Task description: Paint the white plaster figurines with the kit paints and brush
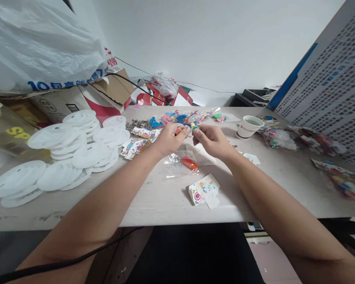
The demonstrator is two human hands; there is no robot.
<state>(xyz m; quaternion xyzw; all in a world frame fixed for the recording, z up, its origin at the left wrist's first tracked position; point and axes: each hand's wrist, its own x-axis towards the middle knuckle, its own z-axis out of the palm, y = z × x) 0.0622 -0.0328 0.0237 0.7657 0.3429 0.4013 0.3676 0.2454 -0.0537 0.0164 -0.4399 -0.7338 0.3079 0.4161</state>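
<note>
My left hand (pixel 169 140) is closed in a pinch on a small orange piece (pixel 178 130) held above the table. My right hand (pixel 212 141) is pinched too, with a tiny colourful charm (pixel 194 127) between thumb and fingers. The two hands meet fingertip to fingertip. Just below them a clear plastic bag (pixel 177 161) with an orange piece (pixel 189 163) lies on the white table (pixel 165 197). Nearer the front edge sits a small stack of printed paper cards (pixel 203 191).
Piles of white plastic discs (pixel 73 152) cover the left side. Cartoon cards (pixel 136 148), a bag of colourful charms (pixel 180 117) and small metal parts (pixel 137 124) lie beyond the hands. A paper cup (pixel 249 127) stands right, with packets (pixel 307 140) further right. Boxes and a plastic sack (pixel 41 43) crowd the back left.
</note>
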